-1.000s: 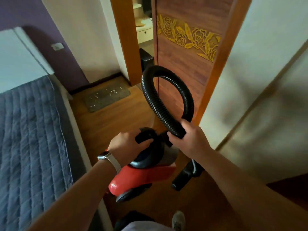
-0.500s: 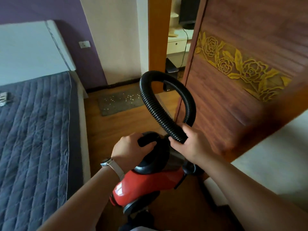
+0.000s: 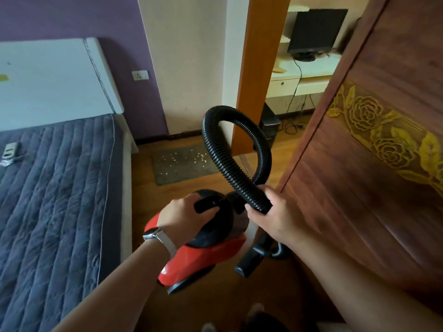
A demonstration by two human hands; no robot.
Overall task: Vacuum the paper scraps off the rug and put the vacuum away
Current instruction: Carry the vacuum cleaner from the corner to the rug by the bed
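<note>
One ribbed hose [image 3: 239,185] loop, glossy red vacuum [image 3: 203,257]

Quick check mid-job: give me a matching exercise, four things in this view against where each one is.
Things:
1. vacuum handle
2. hose
3. paper scraps
4. monitor

Places:
A. on the white desk in the next room
B. gripped by the right hand
C. scattered on the grey rug
D. gripped by the left hand

Pairs: 1-D, 2-B, 3-C, 4-A.
</note>
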